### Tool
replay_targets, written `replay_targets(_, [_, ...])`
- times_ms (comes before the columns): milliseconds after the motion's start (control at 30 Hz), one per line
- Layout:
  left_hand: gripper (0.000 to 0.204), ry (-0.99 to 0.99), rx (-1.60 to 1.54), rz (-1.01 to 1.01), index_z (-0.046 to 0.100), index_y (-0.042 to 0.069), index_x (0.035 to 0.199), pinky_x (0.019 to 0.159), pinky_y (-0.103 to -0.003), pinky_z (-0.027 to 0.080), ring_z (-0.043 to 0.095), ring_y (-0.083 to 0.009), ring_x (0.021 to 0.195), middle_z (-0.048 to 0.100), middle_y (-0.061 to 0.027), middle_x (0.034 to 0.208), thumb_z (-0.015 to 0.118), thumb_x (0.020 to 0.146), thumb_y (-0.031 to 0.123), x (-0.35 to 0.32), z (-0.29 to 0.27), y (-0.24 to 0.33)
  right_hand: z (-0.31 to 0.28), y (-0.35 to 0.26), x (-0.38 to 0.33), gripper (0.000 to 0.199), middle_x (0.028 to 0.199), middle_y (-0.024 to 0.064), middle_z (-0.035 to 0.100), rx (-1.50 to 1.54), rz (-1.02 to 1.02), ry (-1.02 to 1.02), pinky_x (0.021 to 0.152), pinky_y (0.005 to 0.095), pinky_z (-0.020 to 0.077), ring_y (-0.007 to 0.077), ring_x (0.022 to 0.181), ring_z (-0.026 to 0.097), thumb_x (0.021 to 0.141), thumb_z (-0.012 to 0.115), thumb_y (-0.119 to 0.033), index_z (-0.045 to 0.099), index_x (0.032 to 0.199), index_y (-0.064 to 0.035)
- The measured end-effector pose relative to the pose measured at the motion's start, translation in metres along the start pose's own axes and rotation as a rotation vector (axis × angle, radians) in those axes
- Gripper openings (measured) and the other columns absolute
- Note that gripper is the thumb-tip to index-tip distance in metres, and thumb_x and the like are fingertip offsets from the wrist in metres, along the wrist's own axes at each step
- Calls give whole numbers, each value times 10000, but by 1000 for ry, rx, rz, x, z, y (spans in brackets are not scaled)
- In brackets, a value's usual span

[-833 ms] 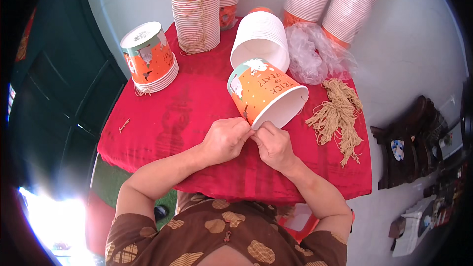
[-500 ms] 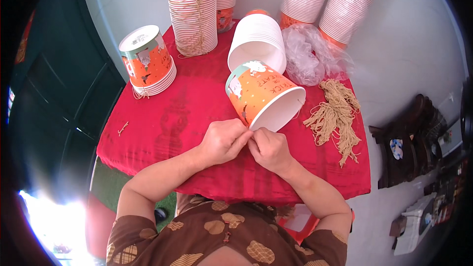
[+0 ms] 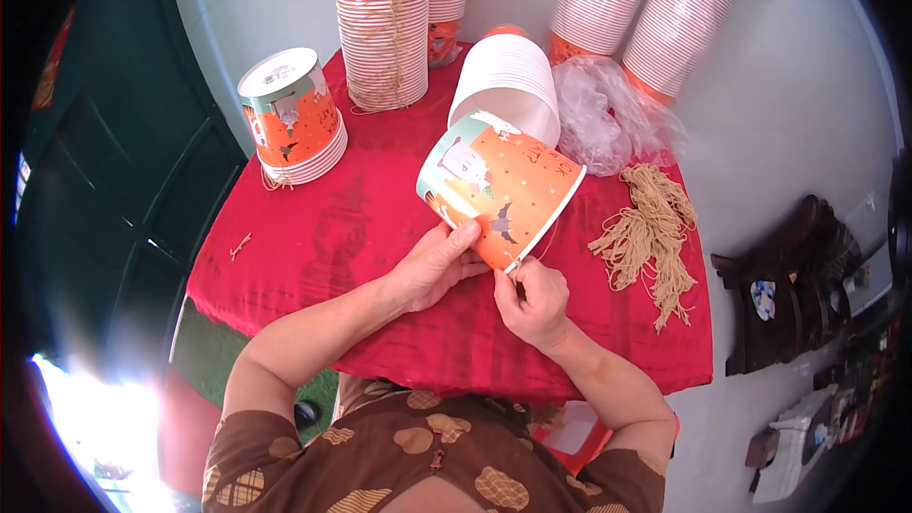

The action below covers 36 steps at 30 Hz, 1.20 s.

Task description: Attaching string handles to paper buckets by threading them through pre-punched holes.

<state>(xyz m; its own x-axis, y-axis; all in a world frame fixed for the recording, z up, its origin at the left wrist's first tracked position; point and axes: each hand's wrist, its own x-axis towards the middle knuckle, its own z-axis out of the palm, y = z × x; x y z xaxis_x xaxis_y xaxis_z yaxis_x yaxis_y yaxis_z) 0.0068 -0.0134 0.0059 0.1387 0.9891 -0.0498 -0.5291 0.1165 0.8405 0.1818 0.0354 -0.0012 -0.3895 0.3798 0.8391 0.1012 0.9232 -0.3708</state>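
"What was at the left of the red-covered counter (image 3: 399, 190)?"

"A short stack of upturned tubs (image 3: 299, 128), orange with a white base on top. A scrap of twine (image 3: 240, 247) lay in front of it."

"And past that?"

"A tall stack (image 3: 383, 52) stood toward the back, string running over its pale rims. Then came the left hand (image 3: 439, 261), thumb pressed on the side of an orange tub (image 3: 494, 190), other fingers tucked under it."

"Where exactly was that tub?"

"Over the middle of the counter, tilted, rim to the right and green-banded base to the left. Behind it a nested white stack (image 3: 503, 81) lay on its side."

"The right hand (image 3: 534, 299)?"

"Its fingertips pinched the tub's near rim, just beside the left hand. Whether they gripped string too, I couldn't tell."

"What lay farther right?"

"A crumpled clear plastic bag (image 3: 603, 119), with wrapped stacks (image 3: 689, 14) leaning behind it, and nearer in, a loose tan string bundle (image 3: 651, 237). Beyond the counter stood dark wooden furniture (image 3: 784, 318)."
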Motion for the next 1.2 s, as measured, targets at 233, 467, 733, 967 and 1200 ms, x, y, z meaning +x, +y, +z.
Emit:
replay_targets(233, [806,31,-84,151,315,72,1435,1072,-423,418,489,-217,1273,477,-94,1381,703,877,505,0,-1,-13,4,-1,2,186,662,110,558,16,-119,-69,431,376,436,268,499,567,761,700,29,545,857,-12])
replay_targets(467, [835,97,-74,282,309,61,1430,1084,-408,398,483,-214,1274,488,-97,1358,778,830,403,1,4,-7,6,1,1,234,668,103,573,-16,-142,-106,450,371,461,256,511,578,762,715,15,596,963,22])
replay_targets(733, [845,136,1,390,298,50,1435,1090,-395,387,464,-213,1291,489,-94,1352,807,802,284,-3,8,2,7,-1,3,300,708,105,602,14,-157,-106,483,361,494,262,551,607,759,743,-16,624,1033,13])
replay_targets(967, [936,250,239,593,301,8,1424,1044,-380,437,517,-201,1218,498,-110,1332,863,730,290,-35,-6,36,-11,0,3,490,1083,162,605,104,16,-203,528,303,518,194,642,596,735,773,-63,571,1174,18])
replay_targets(1200, [1007,807,775,935,436,-27,1312,961,-379,482,586,-229,1101,580,-123,1211,932,579,453,-128,-74,105,-12,11,6,307,1053,164,611,161,60,-209,521,304,497,188,571,569,809,681,-9,595,1103,23])
